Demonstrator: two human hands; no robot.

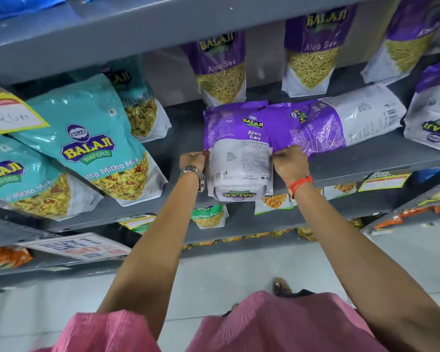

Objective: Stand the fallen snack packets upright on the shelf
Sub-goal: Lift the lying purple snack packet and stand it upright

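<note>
A purple and white Aloo Sev packet point(239, 148) lies on its front on the grey shelf point(183, 138), its bottom hanging over the front edge. My left hand point(192, 158) grips its left side and my right hand point(288, 161) grips its right side. Beside it on the right a second Aloo Sev packet point(341, 120) lies flat, turned sideways. A third fallen packet point(432, 118) shows at the right edge. Behind them two Aloo Sev packets point(221, 67) point(313, 52) stand upright.
Teal Khatta Mitha Mix packets point(92, 138) lean at the left of the same shelf. A yellow price tag point(8, 110) hangs at the far left. The shelf above point(137, 29) overhangs closely. Lower shelves point(239, 227) hold more snack packets.
</note>
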